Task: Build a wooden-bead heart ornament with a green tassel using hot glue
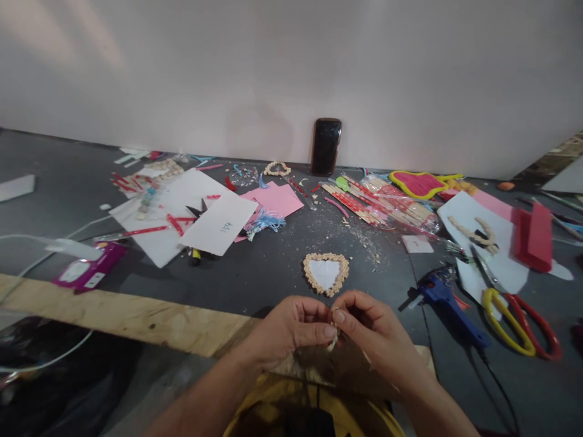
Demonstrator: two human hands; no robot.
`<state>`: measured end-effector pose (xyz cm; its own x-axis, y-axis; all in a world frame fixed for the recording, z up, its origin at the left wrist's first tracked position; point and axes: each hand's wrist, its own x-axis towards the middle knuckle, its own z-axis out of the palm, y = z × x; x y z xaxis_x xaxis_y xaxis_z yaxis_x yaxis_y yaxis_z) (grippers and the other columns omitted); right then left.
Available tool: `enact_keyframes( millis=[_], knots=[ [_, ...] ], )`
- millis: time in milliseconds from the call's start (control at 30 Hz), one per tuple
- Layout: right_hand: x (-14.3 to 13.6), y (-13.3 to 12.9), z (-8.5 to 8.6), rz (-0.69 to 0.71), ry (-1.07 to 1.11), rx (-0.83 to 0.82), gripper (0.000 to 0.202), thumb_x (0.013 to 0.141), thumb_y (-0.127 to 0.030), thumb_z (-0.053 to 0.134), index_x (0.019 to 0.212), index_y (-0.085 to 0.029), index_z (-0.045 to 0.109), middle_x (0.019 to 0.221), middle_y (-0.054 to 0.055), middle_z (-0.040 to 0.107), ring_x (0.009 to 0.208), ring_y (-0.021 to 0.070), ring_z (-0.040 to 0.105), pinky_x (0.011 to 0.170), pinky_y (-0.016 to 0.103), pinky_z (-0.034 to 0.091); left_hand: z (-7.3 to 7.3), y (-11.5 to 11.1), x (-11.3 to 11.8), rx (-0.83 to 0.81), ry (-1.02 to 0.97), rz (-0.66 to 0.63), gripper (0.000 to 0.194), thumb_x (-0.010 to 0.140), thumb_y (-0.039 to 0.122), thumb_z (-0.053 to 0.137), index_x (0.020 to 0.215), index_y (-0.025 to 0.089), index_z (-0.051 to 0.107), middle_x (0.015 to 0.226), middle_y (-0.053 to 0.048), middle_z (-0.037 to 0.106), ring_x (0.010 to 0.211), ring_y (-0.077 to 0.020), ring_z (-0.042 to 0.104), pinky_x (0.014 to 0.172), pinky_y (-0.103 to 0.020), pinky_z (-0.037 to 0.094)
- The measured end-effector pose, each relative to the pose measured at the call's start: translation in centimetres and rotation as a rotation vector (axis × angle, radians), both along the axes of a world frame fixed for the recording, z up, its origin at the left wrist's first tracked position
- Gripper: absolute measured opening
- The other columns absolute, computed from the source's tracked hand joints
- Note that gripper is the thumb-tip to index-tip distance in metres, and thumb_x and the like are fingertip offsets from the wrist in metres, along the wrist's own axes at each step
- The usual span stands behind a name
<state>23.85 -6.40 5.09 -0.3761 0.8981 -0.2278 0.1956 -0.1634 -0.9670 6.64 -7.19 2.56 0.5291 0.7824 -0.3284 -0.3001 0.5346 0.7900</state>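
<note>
Pinching a small pale piece together, left hand and right hand sit just nearside of the pale-rimmed heart.

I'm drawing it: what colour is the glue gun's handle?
Blue; the glue gun's handle shows best in the head view.

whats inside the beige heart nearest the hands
Inside the heart is white paper, ringed by small beige pieces. Any paper edge tucked under those pieces is covered, and whatever lies beneath the paper can't be seen.
</note>
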Motion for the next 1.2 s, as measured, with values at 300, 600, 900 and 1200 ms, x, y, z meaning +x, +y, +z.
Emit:
enact_keyframes(
  millis=[300, 600, 900, 1200],
  knots=[
    [-0.2, -1.5, -0.7, -0.183, 0.155, -0.027, 0.023, 0.085, -0.045, 0.059, 0.093, -0.023, 0.061, 0.074, -0.002, 0.055, 0.067, 0.0083, 0.048, 0.063, 0.018, 0.041, 1.7, -0.5, 0.6, 0.056, -0.055, 0.339, 0.016, 0.070, 0.027, 0.078, 0.073, 0.014, 0.068, 0.080, -0.003, 0.062, 0.076, -0.0115, 0.054, 0.075, -0.022, 0.041],
    [-1.4, -2.1, -0.4, -0.160, 0.260, -0.241, 0.035, 0.076, -0.052, 0.066, 0.083, -0.017, 0.062, 0.066, -0.003, 0.050, 0.054, 0.0061, 0.040, 0.050, 0.018, 0.033, 1.9, -1.1, 1.2, 0.098, -0.070, 0.377, 0.017, 0.071, 0.027, 0.077, 0.069, 0.014, 0.067, 0.084, -0.001, 0.053, 0.073, -0.0095, 0.050, 0.067, -0.020, 0.040],
    [-1.0, -2.2, 0.1, -0.166, 0.124, -0.149, 0.039, 0.075, -0.056, 0.063, 0.076, -0.016, 0.061, 0.059, -0.004, 0.047, 0.053, 0.0073, 0.039, 0.049, 0.019, 0.033, 1.2, -1.0, 1.6, 0.134, -0.035, 0.363, 0.017, 0.072, 0.027, 0.076, 0.069, 0.014, 0.066, 0.083, -0.001, 0.054, 0.075, -0.0104, 0.050, 0.070, -0.021, 0.041],
    [-0.7, -2.4, -0.9, -0.211, -0.090, 0.139, 0.026, 0.082, -0.042, 0.057, 0.083, -0.018, 0.065, 0.073, 0.002, 0.065, 0.066, 0.0130, 0.056, 0.059, 0.021, 0.045, 1.2, -0.7, 1.0, 0.133, 0.147, 0.361, 0.022, 0.071, 0.032, 0.077, 0.083, 0.015, 0.068, 0.074, 0.000, 0.061, 0.070, -0.0091, 0.052, 0.066, -0.019, 0.041]
  ],
)
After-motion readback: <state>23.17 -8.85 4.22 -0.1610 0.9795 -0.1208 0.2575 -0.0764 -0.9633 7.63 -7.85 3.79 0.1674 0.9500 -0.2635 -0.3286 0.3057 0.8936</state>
